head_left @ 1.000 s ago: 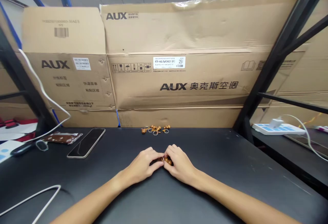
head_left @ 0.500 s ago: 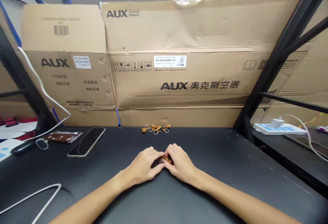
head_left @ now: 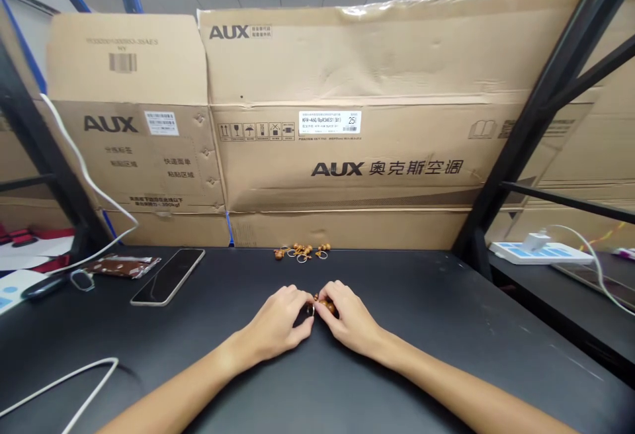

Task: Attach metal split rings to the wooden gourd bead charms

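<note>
My left hand (head_left: 280,321) and my right hand (head_left: 347,318) rest together on the black table (head_left: 436,328), fingertips meeting in a pinch. Between them sits a small brown wooden bead charm (head_left: 325,303) with a little metal ring (head_left: 310,311). My right fingers close on the brown bead; my left thumb and fingers pinch at the ring side. At the table's back edge lies a small pile of similar bead charms and rings (head_left: 301,251), apart from both hands.
A phone (head_left: 167,276) lies face up at left, beside a brown packet (head_left: 122,266) and a white cable (head_left: 59,381). Large AUX cardboard boxes (head_left: 347,136) wall off the back. Black rack posts (head_left: 536,116) stand right; a power strip (head_left: 538,250) lies beyond.
Both hands stay in place, fingers shifting slightly on the charm; the bead now shows a bit more above my right fingers. The view has tilted a little.
</note>
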Demonstrator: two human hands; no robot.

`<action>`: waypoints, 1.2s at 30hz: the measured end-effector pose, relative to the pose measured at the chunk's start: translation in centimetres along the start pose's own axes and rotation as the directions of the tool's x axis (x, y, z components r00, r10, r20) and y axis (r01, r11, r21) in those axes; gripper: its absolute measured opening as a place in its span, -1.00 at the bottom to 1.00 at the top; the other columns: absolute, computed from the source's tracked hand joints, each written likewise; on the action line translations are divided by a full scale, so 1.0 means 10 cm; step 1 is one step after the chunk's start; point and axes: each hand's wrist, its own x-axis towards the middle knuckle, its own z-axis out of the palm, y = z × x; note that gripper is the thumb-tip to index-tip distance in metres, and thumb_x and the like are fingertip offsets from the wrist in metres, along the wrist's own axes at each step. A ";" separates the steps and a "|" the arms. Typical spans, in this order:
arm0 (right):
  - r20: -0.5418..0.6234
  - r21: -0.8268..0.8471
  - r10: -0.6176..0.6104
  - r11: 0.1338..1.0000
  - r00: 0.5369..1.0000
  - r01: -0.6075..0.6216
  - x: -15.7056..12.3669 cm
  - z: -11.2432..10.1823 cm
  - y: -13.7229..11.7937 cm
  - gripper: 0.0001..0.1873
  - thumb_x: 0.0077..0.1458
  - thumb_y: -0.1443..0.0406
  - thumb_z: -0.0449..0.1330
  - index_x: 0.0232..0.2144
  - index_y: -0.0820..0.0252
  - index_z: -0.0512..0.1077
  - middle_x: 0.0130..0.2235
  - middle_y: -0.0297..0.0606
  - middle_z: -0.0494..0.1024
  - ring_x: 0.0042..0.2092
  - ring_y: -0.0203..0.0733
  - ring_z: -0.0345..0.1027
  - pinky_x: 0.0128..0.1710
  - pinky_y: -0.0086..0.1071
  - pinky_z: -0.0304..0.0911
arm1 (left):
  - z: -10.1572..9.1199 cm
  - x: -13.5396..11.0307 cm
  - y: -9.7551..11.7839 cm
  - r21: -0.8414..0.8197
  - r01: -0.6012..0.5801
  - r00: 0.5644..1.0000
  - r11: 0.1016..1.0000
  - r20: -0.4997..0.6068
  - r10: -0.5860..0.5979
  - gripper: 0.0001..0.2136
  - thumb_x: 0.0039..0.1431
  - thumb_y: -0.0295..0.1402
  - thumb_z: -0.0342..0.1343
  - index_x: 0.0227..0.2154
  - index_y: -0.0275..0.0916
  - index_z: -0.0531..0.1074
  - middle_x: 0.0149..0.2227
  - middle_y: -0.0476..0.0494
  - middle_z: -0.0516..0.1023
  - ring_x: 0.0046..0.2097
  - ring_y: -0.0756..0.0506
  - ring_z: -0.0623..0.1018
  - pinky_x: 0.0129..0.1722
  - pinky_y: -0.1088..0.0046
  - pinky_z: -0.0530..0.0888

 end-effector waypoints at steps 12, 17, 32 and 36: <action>0.089 0.274 -0.012 0.962 0.996 -0.013 0.01 -0.07 0.00 -0.88 0.22 0.26 0.03 -0.37 0.15 0.26 -0.39 -0.37 0.38 -0.37 -0.29 0.23 -0.33 -0.42 0.18 | 0.00 0.00 -0.04 -0.183 0.048 0.999 0.982 0.024 -0.044 -0.86 0.13 -0.41 0.05 -0.22 -0.19 0.34 -0.26 -0.08 0.44 -0.22 -0.09 0.43 -0.17 0.37 0.40; 0.119 0.356 -0.032 0.935 0.992 -0.013 0.02 -0.10 -0.02 -0.88 0.22 0.26 0.03 -0.36 0.16 0.27 -0.41 -0.38 0.37 -0.39 -0.32 0.21 -0.35 -0.44 0.18 | 0.03 0.01 -0.07 -0.242 0.046 0.999 0.969 0.009 -0.045 -0.87 0.11 -0.42 0.08 -0.26 -0.19 0.33 -0.28 -0.05 0.45 -0.23 -0.07 0.44 -0.19 0.41 0.41; 0.087 0.320 -0.040 0.947 0.995 0.010 0.00 -0.11 -0.01 -0.93 0.18 0.29 0.07 -0.36 0.15 0.29 -0.39 -0.37 0.37 -0.36 -0.29 0.22 -0.31 -0.41 0.19 | 0.01 0.03 -0.10 -0.010 0.013 0.999 1.000 -0.036 -0.013 -0.81 0.10 -0.39 0.12 -0.19 -0.19 0.44 -0.26 -0.09 0.55 -0.26 -0.11 0.47 -0.20 0.34 0.35; 0.085 0.259 -0.055 0.965 0.995 0.031 -0.01 -0.10 0.00 -0.96 0.16 0.33 0.09 -0.37 0.15 0.31 -0.36 -0.34 0.36 -0.33 -0.26 0.24 -0.29 -0.38 0.20 | 0.02 0.03 -0.13 0.024 0.018 0.999 1.000 -0.047 -0.017 -0.81 0.11 -0.37 0.13 -0.18 -0.21 0.46 -0.28 -0.11 0.56 -0.27 -0.12 0.48 -0.21 0.32 0.36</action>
